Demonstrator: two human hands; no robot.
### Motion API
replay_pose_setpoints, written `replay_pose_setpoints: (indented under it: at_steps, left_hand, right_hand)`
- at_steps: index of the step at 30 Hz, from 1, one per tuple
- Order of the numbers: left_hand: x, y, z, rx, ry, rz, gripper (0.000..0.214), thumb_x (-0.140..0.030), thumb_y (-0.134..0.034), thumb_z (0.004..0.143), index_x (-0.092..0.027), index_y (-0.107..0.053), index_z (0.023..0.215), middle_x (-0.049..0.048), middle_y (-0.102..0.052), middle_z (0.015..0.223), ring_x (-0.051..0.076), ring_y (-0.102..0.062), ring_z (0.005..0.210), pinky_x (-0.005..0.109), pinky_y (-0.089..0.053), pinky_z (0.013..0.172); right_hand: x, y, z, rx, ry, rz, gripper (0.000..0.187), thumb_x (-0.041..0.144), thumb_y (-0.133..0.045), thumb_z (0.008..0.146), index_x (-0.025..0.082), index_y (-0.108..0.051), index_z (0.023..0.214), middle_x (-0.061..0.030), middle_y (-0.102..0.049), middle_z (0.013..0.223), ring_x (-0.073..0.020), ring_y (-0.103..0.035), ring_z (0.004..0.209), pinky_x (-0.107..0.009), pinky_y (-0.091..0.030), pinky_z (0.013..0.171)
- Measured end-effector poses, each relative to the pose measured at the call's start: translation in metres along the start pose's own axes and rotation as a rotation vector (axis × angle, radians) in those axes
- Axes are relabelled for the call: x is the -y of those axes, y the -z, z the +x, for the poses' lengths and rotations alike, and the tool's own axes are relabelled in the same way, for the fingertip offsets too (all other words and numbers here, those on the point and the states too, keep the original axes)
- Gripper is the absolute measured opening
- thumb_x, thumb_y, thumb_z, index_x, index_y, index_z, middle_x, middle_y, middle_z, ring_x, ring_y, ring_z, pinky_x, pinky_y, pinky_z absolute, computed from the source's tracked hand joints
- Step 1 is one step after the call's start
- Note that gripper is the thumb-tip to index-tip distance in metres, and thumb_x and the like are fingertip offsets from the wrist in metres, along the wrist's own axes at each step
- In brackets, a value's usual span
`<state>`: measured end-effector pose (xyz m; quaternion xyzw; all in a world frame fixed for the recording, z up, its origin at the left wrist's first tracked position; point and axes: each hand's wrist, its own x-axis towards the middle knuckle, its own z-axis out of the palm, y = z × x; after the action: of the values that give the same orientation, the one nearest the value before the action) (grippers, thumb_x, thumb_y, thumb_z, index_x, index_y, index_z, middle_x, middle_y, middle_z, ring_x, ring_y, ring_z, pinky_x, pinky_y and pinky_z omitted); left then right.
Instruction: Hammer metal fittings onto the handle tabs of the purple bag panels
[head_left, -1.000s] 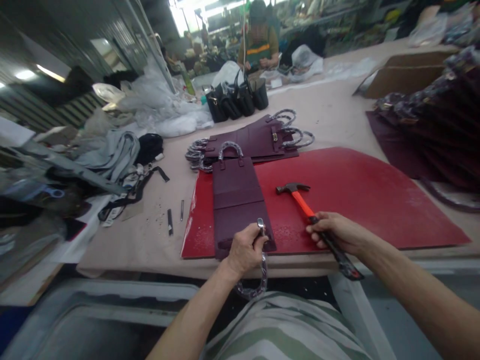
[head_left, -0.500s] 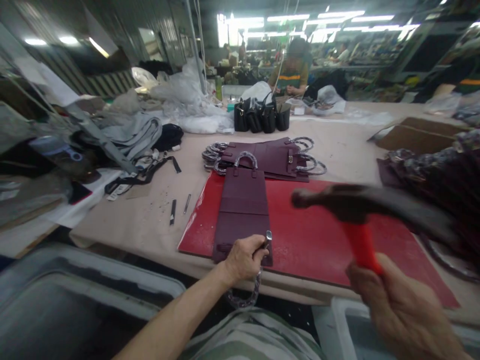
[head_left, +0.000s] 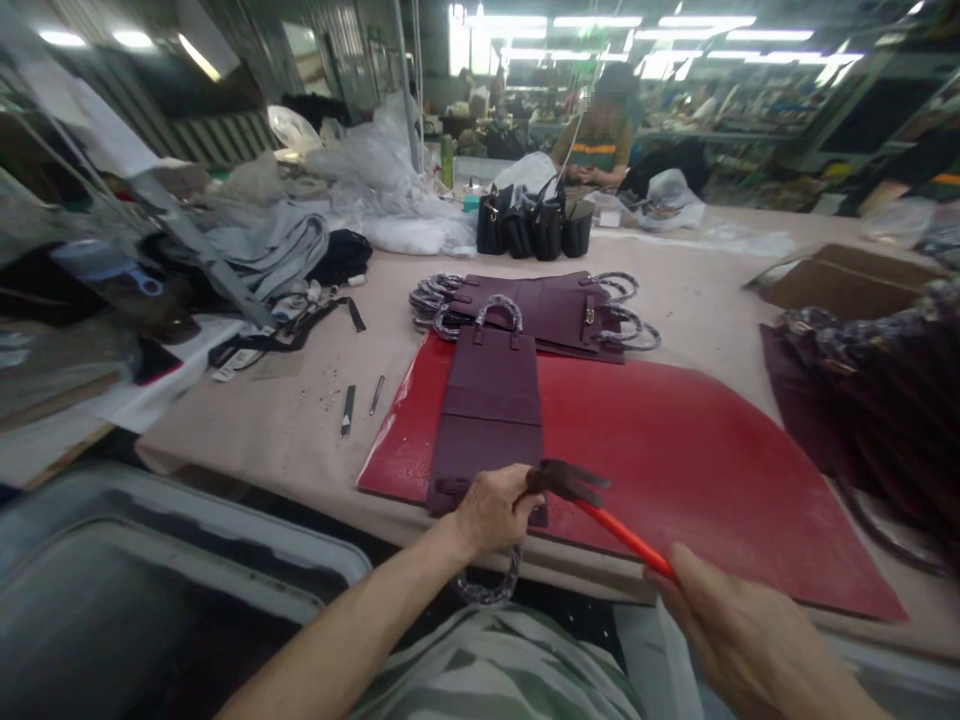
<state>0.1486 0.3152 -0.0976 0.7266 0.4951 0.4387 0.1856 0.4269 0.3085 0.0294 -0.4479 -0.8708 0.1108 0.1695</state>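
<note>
A claw hammer (head_left: 574,482) with a red handle is gripped in my right hand (head_left: 742,610), fingers wrapped round the lower handle. Its dark head is down at the fingertips of my left hand (head_left: 491,508), over the near end of a dark purple bag panel (head_left: 491,400). My left hand is closed in a pinch there; the small silver metal piece seen in it earlier is now hidden behind the hammer head. The panel lies flat, one plastic-wrapped handle (head_left: 501,312) at its far end and another (head_left: 491,590) hanging over the table edge.
Under the panel is a red board (head_left: 675,450). Behind it lie stacked purple bag panels (head_left: 532,300); more purple pieces (head_left: 862,430) are heaped at right. Small black bags (head_left: 532,225) stand farther back. A metal strip (head_left: 348,410) lies left. Grey bins (head_left: 300,540) stand below the edge.
My right hand has swung the hammer down and left, from above the board to my left fingertips. My left hand has stayed on the panel. The view has shifted slightly.
</note>
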Motion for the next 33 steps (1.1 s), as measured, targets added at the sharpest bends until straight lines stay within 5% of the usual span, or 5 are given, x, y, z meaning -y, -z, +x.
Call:
replay_pose_setpoints:
  at_steps: [13,16,19,25,33]
  left_hand:
    - [-0.002,0.003,0.002,-0.014,0.005,-0.04,0.012,-0.016,-0.055,0.089,-0.02,-0.062,0.097,0.0065,-0.069,0.09,0.021,-0.068,0.083,0.029,-0.054,0.075]
    - [-0.001,0.004,0.001,0.014,0.014,-0.042,0.012,-0.015,-0.056,0.088,-0.02,-0.062,0.098,0.0071,-0.069,0.092,0.021,-0.068,0.085,0.031,-0.055,0.078]
    - [-0.001,0.003,0.0,0.001,0.035,-0.054,0.015,-0.015,-0.056,0.089,-0.019,-0.062,0.102,0.009,-0.07,0.099,0.022,-0.069,0.092,0.033,-0.056,0.084]
    - [-0.004,0.01,0.003,-0.038,0.193,-0.171,0.015,-0.014,-0.056,0.088,-0.018,-0.067,0.097,0.0072,-0.074,0.1,0.02,-0.071,0.094,0.031,-0.057,0.087]
    - [-0.005,0.036,-0.001,-0.094,0.283,-0.257,0.017,-0.025,-0.06,0.09,-0.017,-0.071,0.1,0.01,-0.075,0.103,0.022,-0.072,0.098,0.035,-0.058,0.091]
  right_hand:
    - [-0.003,-0.009,0.012,0.358,-0.329,0.554,0.056,0.072,-0.041,0.093,0.023,-0.049,0.068,0.0007,-0.047,0.058,-0.0142,-0.041,0.051,-0.026,-0.032,0.047]
    - [-0.018,-0.025,0.016,0.34,-0.501,0.719,0.057,0.074,-0.04,0.092,0.023,-0.046,0.067,0.0031,-0.04,0.056,-0.0125,-0.034,0.047,-0.025,-0.025,0.044]
    - [-0.039,-0.048,0.026,0.227,-0.575,0.528,0.05,0.063,-0.035,0.095,0.023,-0.046,0.068,0.0011,-0.043,0.054,-0.0152,-0.039,0.046,-0.027,-0.03,0.047]
    - [-0.033,-0.09,0.045,-0.205,-0.192,-0.175,0.033,0.035,-0.045,0.094,0.013,-0.065,0.109,-0.0209,-0.06,0.12,-0.0347,-0.057,0.105,-0.046,-0.046,0.084]
    - [0.03,-0.139,0.049,-0.03,-0.009,0.081,0.036,0.016,-0.055,0.09,0.018,-0.062,0.125,-0.0141,-0.059,0.13,-0.0314,-0.052,0.114,-0.046,-0.04,0.093]
